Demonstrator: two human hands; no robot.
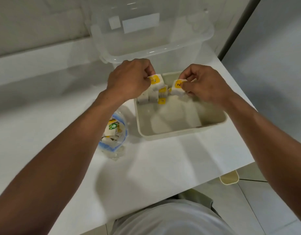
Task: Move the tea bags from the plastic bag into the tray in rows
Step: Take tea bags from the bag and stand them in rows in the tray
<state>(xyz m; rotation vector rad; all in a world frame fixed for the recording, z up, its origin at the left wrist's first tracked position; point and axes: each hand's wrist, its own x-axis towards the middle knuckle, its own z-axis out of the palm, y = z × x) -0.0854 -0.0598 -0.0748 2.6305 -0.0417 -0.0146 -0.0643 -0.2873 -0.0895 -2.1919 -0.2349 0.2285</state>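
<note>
A beige tray (pixel 212 122) sits on the white table, right of centre. Several tea bags with yellow tags (pixel 160 97) stand in its far left corner. My left hand (pixel 129 80) pinches a yellow-tagged tea bag (pixel 156 82) over that corner. Just to the right, my right hand (pixel 204 82) pinches another tea bag (pixel 177 88) above the tray's far side. The clear plastic bag (pixel 115 134), blue-rimmed at its mouth, lies left of the tray under my left forearm, with more tea bags inside.
A large clear plastic storage box (pixel 146 43) stands right behind the tray. The table's right edge runs close beside the tray, and its front edge is near my body. A beige object (pixel 229 178) shows on the tiled floor below the table's corner.
</note>
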